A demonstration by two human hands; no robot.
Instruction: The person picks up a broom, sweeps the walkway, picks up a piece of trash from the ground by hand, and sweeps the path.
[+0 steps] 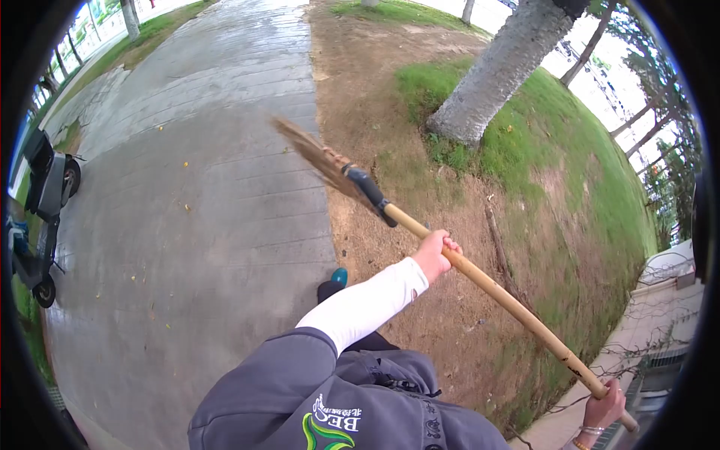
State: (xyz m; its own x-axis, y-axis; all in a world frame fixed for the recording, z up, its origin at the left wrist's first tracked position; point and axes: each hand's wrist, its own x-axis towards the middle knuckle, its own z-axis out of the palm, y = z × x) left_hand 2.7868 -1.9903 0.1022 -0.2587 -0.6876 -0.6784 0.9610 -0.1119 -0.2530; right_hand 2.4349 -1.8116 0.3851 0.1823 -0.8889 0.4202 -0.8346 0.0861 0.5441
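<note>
A long broom (517, 311) slants across the view, its wooden pole running from lower right up toward the middle. My left hand (435, 255), at the end of a white sleeve, is wrapped round the pole below the head. Near the pole's far end, my right hand (604, 409), with bracelets at the wrist, grips it too. The straw bristles (315, 156) are slightly blurred and point up and left, over the border between pavement and soil. Dark wrapping (367, 193) binds the bristles to the pole. It is unclear whether the bristles touch the ground.
Grey pavement (202, 225) with scattered yellow leaves spreads on the left. A scooter (45, 217) is parked at its far left edge. To the right lie bare soil (442, 330), grass (577, 180) and a white-painted tree trunk (502, 75). My teal shoe (340, 277) stands near the pavement edge.
</note>
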